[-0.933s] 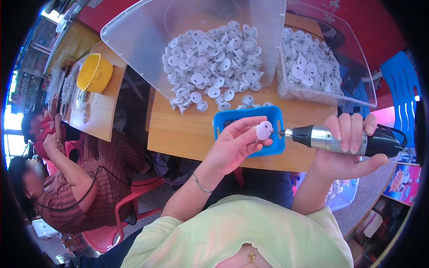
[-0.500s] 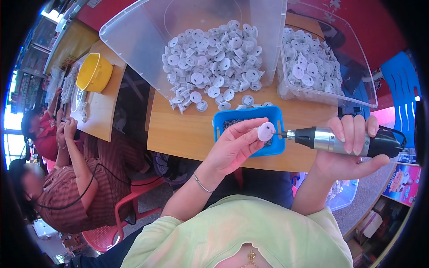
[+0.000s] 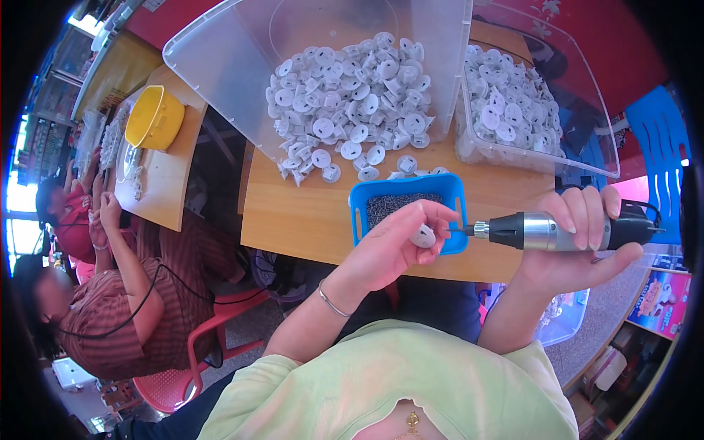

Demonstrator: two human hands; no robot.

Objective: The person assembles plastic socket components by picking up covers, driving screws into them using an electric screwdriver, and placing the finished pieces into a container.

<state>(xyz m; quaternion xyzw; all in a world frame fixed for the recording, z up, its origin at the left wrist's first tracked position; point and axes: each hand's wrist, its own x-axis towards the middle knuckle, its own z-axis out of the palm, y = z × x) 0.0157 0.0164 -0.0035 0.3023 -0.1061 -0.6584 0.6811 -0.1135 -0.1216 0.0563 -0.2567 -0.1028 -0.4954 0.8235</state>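
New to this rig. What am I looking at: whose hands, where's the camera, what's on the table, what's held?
There's no robot: these are a person's bare hands, seen from above by a wide fisheye camera on that person's head, so straight edges bend. The left hand holds a white round piece. The right hand grips a power tool, its thin bit pointing towards the left hand; contact is unclear. On the wooden table is a blue bin of small dark parts. Behind it, a pile of white pieces spills from one clear bin; another clear bin holds more.
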